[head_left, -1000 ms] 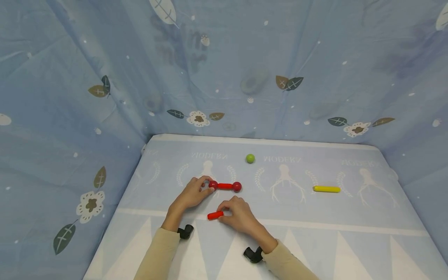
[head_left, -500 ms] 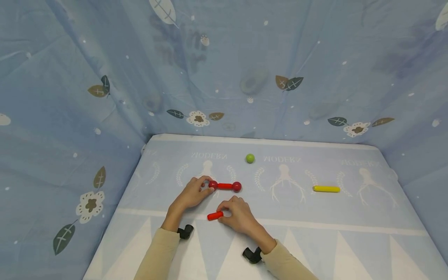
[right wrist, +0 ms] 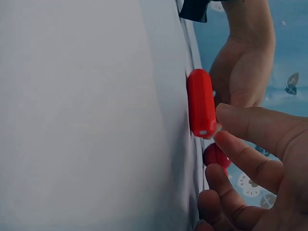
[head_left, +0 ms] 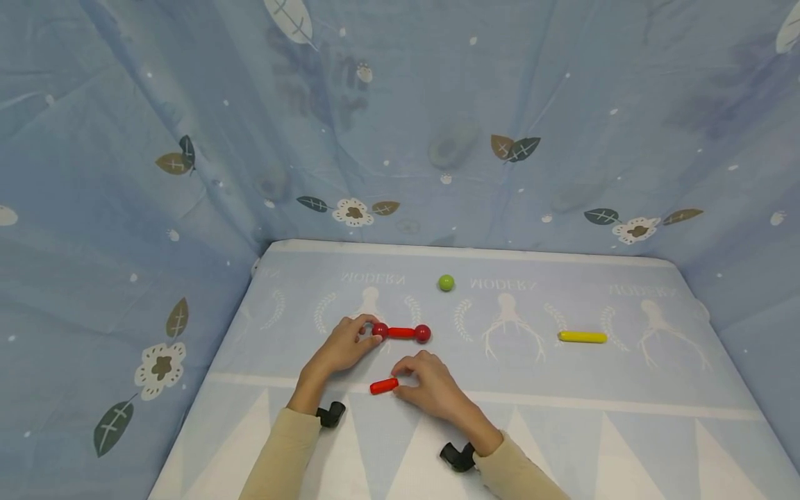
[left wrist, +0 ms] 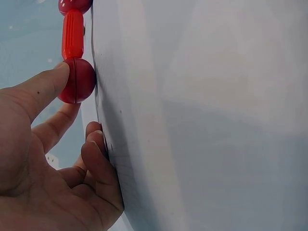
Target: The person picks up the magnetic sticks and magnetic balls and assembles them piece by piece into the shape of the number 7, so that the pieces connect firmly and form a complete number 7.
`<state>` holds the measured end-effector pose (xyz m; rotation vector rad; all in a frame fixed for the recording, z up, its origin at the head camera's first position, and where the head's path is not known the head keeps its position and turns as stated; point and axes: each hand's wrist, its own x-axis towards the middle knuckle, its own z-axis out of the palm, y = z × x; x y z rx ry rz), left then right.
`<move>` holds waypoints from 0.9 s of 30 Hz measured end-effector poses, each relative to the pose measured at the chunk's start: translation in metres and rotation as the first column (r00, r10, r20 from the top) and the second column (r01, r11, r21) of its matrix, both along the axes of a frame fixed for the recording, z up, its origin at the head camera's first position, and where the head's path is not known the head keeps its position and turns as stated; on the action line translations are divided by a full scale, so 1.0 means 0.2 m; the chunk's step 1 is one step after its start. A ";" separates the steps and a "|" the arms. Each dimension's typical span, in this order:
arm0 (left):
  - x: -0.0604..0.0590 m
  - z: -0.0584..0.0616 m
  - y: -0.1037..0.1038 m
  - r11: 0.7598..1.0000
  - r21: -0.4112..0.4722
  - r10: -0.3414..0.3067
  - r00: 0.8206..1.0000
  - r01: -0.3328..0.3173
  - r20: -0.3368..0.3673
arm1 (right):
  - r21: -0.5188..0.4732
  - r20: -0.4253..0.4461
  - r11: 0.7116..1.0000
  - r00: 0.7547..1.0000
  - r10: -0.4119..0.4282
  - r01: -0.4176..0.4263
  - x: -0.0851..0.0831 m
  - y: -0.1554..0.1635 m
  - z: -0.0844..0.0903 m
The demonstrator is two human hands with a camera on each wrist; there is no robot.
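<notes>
Thumb and finger of the left grip (head_left: 342, 344) pinch the left ball (head_left: 380, 331) in the head view; a red bar (head_left: 401, 332) joins it to the right ball (head_left: 423, 334). Nearer the person, a loose bar (head_left: 384, 386) lies slightly skewed on the surface (head_left: 531, 378), the right grip (head_left: 431, 385) at its right end. The green ball (head_left: 446, 282) rests farther off, the yellow bar (head_left: 582, 337) well to the right.

From the left wrist, the thumb presses one side of the left ball. A light, steady hold should suffice; a twist might part ball from bar.

From the right wrist, thumb and forefinger are spread at the near end of the loose bar and appear to hold nothing; whether a tip grazes it is hard to tell. To take it, pads would best meet on opposite sides, closer to its middle; to leave it, they should draw straight back, since a rounded bar may roll if nudged.
</notes>
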<state>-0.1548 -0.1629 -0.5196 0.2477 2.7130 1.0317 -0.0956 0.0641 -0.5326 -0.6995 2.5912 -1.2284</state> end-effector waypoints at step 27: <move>0.00 0.00 0.00 1.000 0.007 0.003 1.000 -0.003 0.007 | -0.072 0.071 0.947 0.948 -0.310 0.314 0.00 0.47 0.08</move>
